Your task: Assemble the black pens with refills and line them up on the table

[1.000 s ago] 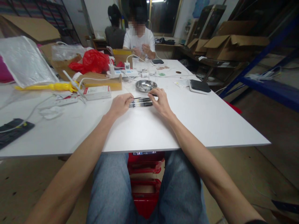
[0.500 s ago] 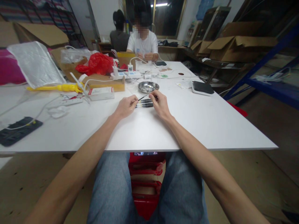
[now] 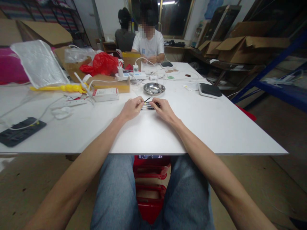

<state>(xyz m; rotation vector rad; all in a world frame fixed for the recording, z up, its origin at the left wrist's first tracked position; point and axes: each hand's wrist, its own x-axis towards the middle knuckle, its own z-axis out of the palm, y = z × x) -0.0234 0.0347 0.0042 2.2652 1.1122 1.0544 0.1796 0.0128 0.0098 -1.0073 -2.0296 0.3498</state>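
My left hand [image 3: 132,108] is closed, pinching a thin black rod like a pen part [image 3: 146,100] that slants up to the right. Beside it, my right hand [image 3: 164,109] bends its fingers over the right ends of several pens [image 3: 146,108] lying side by side on the white table [image 3: 148,137]. Something dark shows at those fingers; whether it is a pen's end or a separate piece I cannot tell. Just beyond both hands stands a shiny metal bowl [image 3: 154,88] with small dark pieces in it.
Left of the hands are a small white box [image 3: 106,94], a yellow hand-shaped stick [image 3: 64,88], cables and a black tray [image 3: 21,131]. A power strip [image 3: 131,75] and a red bag [image 3: 103,65] lie farther back. A dark flat device [image 3: 210,90] sits right. A person [image 3: 150,44] sits opposite.
My right hand has come down and left from the thin black rod's upper end to the pens. My left hand keeps its pinch on the rod. The view has shifted slightly.
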